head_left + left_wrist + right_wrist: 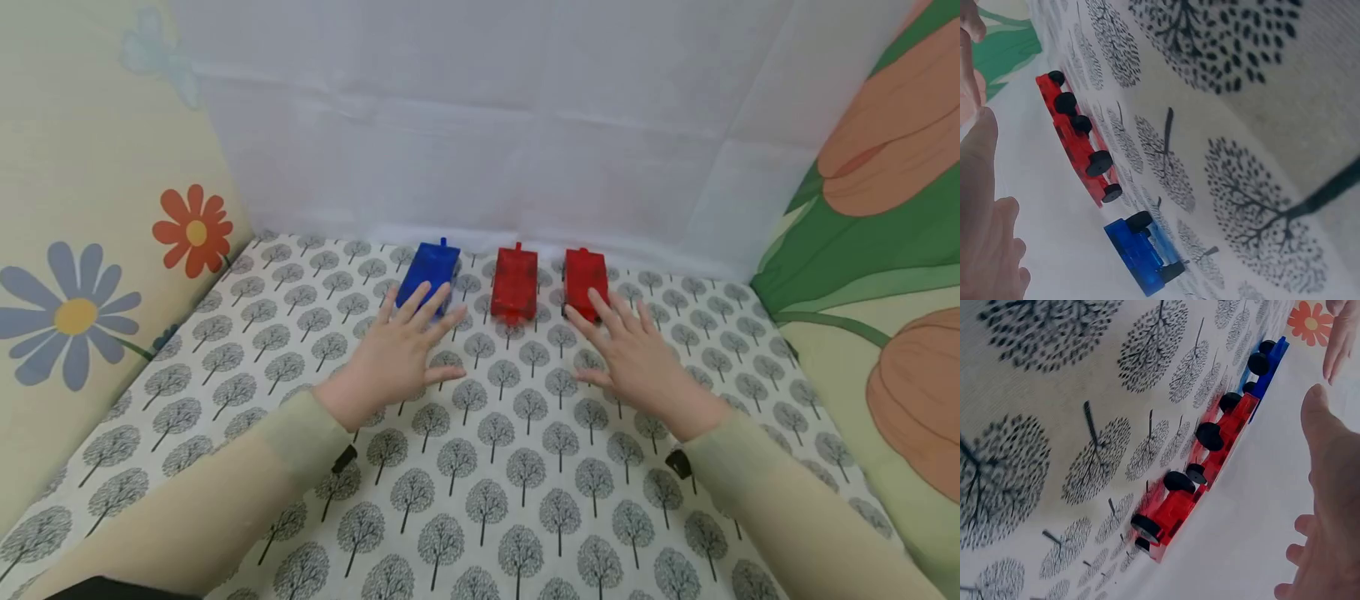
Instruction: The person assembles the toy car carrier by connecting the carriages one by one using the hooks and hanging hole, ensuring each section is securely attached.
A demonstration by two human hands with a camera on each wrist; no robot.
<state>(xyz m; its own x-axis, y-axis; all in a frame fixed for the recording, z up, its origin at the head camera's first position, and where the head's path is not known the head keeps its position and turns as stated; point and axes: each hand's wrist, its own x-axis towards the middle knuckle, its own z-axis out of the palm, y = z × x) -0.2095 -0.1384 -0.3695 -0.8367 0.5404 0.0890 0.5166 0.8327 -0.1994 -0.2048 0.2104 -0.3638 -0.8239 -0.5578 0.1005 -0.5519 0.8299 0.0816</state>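
Observation:
My left hand [399, 348] spreads its fingers just in front of a blue toy wagon [430, 273] with black wheels, seen from the side in the left wrist view. Opposite it, my right hand [633, 358] is also spread, its fingertips overlapping the near end of a red toy wagon [585, 282] in the head view. Both wrist views show the hands above the cloth, apart from the wagons. Between these two stands another red wagon [514, 282]. Each of the three has a small tab at its far end. Neither hand holds anything.
A white cloth with printed trees [495, 433] covers the table. White fabric [480, 117] hangs close behind the wagons. Flowered panels [75, 317] stand on the left and right sides. Dark bands sit at both wrists.

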